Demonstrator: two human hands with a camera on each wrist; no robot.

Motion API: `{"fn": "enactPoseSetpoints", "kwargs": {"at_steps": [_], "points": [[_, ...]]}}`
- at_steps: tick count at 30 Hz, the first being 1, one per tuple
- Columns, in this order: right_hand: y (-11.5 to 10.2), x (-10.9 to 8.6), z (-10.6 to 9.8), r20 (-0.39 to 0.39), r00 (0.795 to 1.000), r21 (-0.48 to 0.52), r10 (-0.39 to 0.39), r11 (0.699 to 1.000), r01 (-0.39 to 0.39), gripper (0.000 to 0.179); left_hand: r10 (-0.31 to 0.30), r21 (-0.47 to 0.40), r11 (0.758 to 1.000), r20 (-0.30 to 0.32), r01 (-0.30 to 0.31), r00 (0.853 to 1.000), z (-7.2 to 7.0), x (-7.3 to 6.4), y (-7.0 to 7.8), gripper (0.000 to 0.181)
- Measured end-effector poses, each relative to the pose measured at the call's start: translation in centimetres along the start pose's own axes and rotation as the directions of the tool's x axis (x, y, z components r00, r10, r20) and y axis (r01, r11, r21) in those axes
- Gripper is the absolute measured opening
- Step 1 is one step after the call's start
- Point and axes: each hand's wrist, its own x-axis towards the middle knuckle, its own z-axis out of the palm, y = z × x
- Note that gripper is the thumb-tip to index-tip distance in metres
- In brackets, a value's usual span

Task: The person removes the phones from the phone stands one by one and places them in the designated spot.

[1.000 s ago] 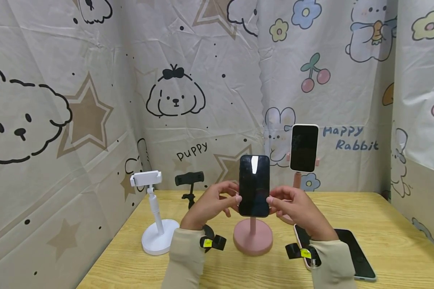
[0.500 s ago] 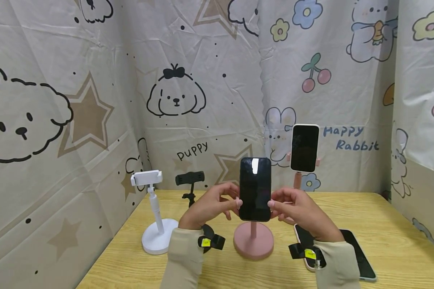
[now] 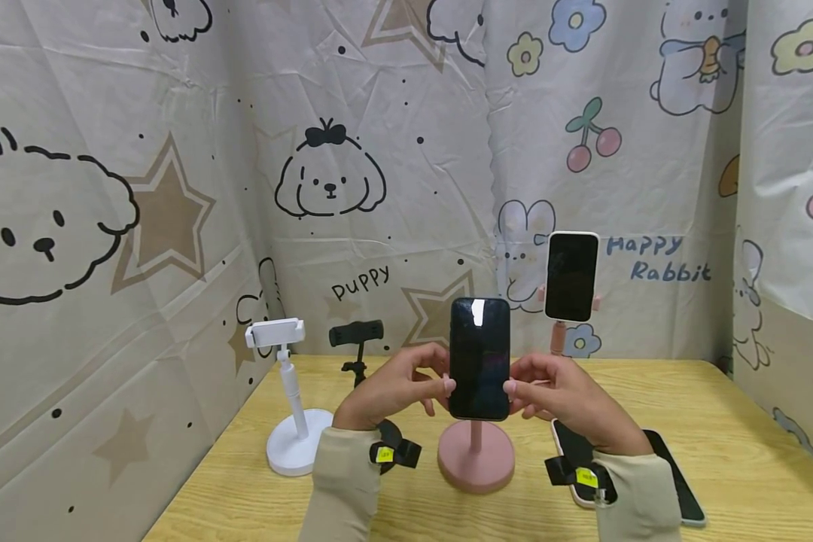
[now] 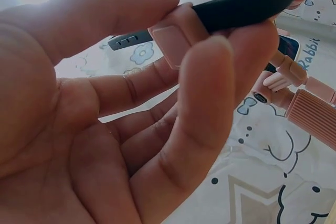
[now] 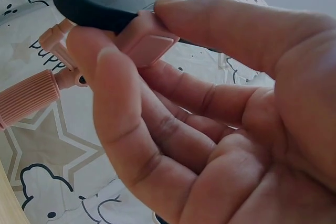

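Left hand (image 3: 401, 382) and right hand (image 3: 564, 388), fingers bent, pinch opposite sides of a black phone (image 3: 479, 360), upright in the clamp (image 4: 172, 44) of a pink stand (image 3: 476, 459). Even pressure should keep it level.

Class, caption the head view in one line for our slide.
Left hand and right hand hold the sides of a dark phone clamped on the nearer pink stand.

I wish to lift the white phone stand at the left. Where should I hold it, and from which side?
Probably the slim post of the white stand, midway, with the left hand, once free, coming from the left. The post is bare between round base and clamp, so a grasp likely fits; the black stand is on its right.
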Motion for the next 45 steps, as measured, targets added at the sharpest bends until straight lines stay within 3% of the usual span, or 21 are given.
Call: {"fn": "enactPoseSetpoints", "kwargs": {"at_steps": [10, 14, 19, 26, 40, 45], "points": [[0.0, 0.1, -0.1, 0.005, 1.0, -0.002, 0.005, 1.0, -0.005, 0.042, 0.005, 0.034, 0.999, 0.005, -0.005, 1.0, -0.3, -0.1, -0.1, 0.025], [0.0, 0.1, 0.1, -0.011, 1.0, -0.016, 0.009, 1.0, -0.009, 0.044, 0.006, 0.055, 0.998, -0.001, -0.006, 1.0, -0.2, -0.4, 0.5, 0.02], [-0.2, 0.2, 0.5, -0.074, 0.997, -0.056, 0.026, 0.998, -0.03, 0.048, -0.017, 0.112, 0.994, -0.023, 0.019, 1.0, -0.5, -0.4, -0.3, 0.019], [-0.4, 0.7, 1.1, -0.2, 0.979, -0.083, 0.026, 0.996, -0.044, 0.053, -0.055, 0.149, 0.987, -0.05, 0.062, 0.997, -0.5, -0.7, -0.2, 0.02], [-0.5, 1.7, 3.1, -0.34, 0.938, 0.048, -0.067, 0.995, 0.088, 0.037, -0.016, 0.243, 0.97, -0.029, 0.022, 0.999, -0.4, -0.5, -0.5, 0.018], [-0.6, 2.2, 3.9, -0.379, 0.923, 0.192, -0.062, 0.971, 0.144, 0.041, -0.002, 0.235, 0.972, -0.054, 0.015, 0.999, -0.3, -0.4, -0.3, 0.016]]}}
